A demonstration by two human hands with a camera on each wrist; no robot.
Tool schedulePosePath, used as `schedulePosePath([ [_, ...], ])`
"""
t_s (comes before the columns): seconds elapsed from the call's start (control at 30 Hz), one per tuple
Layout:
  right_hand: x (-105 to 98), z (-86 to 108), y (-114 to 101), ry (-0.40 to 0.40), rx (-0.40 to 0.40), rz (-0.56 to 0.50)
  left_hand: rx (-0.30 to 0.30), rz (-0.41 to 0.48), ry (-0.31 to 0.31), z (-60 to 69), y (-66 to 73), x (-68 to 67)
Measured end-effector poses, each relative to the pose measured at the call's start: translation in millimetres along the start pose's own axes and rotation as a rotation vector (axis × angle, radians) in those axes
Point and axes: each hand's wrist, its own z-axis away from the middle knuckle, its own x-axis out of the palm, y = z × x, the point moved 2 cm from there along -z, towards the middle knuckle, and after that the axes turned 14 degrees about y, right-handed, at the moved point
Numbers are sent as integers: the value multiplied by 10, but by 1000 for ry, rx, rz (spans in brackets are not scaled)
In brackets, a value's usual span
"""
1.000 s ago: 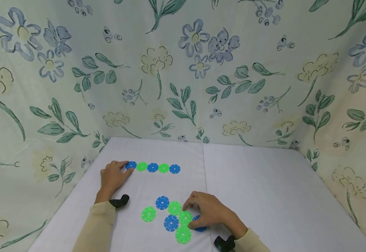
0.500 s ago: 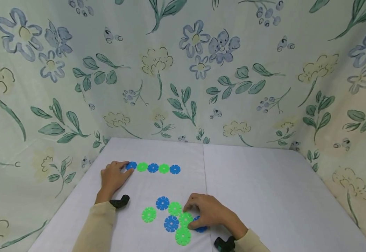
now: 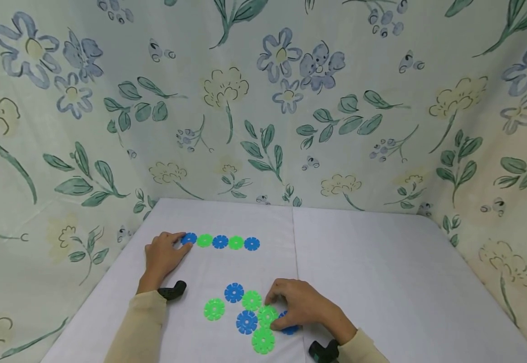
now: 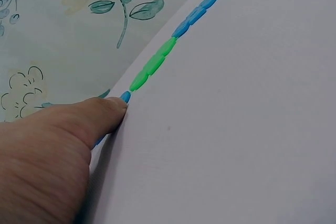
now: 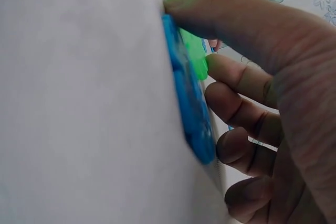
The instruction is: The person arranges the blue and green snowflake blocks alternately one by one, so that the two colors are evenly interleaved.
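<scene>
My left hand (image 3: pixel 162 255) pinches the blue notched plastic disc (image 3: pixel 190 238) at the left end of a straight row between thumb and fingers. In the left wrist view, the thumb (image 4: pixel 105 114) covers part of that disc. To its right lie a green disc (image 3: pixel 205 240), a blue disc (image 3: pixel 220 242), another green disc (image 3: pixel 236 243) and a blue disc (image 3: pixel 252 244). My right hand (image 3: pixel 303 304) holds a green notched disc (image 3: pixel 268 316) in the loose group, thumb and fingertips at its edge. Under this hand a blue disc (image 3: pixel 289 328) is partly hidden.
Around the right hand lie further loose discs: a blue one (image 3: pixel 234 292), green ones (image 3: pixel 252 300) (image 3: pixel 214 309) (image 3: pixel 263 341) and a blue one (image 3: pixel 247 321). A white cloth (image 3: pixel 381 277) with a seam covers the table. Floral curtains (image 3: pixel 263 101) stand behind and at the sides.
My right hand and the green discs by it have shifted very slightly toward the near edge. The left hand still grips the end of the row.
</scene>
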Motion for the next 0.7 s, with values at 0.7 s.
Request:
schedulePosePath([
  [0.7, -21, -1, -59, 45, -119, 84, -16, 5, 2, 14, 27, -20],
])
